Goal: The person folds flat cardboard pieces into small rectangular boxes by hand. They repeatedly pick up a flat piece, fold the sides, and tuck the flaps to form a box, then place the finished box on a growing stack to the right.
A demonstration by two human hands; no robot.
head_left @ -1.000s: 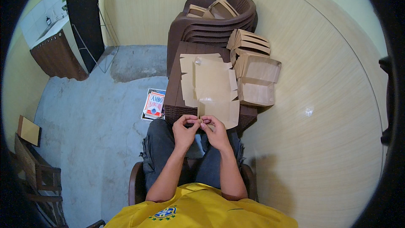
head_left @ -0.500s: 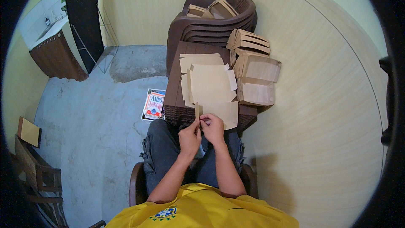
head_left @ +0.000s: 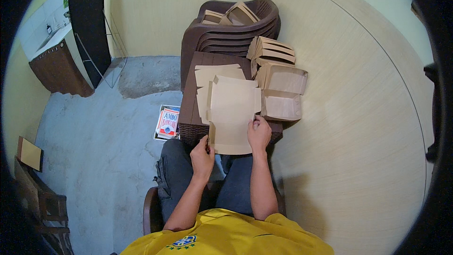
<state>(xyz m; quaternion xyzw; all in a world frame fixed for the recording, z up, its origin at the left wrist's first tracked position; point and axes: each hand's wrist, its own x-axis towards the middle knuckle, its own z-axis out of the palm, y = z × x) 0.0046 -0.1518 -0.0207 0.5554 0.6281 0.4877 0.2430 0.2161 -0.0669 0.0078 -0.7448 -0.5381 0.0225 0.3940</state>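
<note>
- Cardboard blank (head_left: 234, 101), one, plain brown, partly creased: lying over the tabletop (head_left: 189, 105), its near panel overhanging the near edge toward the knees; a narrow flap stands raised along its left side.
- Left hand (head_left: 203, 157): thumb and fingers pinched together on the left side of the near panel, at its raised flap.
- Right hand (head_left: 259, 134): fingertips drawn closed on the blank's right margin, near the crease where the near panel begins.
- Flat cardboard sheets (head_left: 202, 77): under the blank, showing toward the tabletop's far left corner and left edge.
- Open box (head_left: 282, 105), brown, lid tipped back: at the tabletop's right edge; what bears it cannot be told.
- Nested boxes (head_left: 272, 53), brown: by the tabletop's far right corner, beyond the open box.
- Stacked chairs (head_left: 192, 34), dark brown: behind the tabletop's far edge, with formed boxes (head_left: 239, 15) lying on top.
- Printed packet (head_left: 169, 122), white with red and blue: in a shallow tray on the floor (head_left: 108, 141), left of the tabletop's near left corner.
- Yellow shirt (head_left: 226, 229) and dark trousers (head_left: 172, 163): worn by the seated person.
</note>
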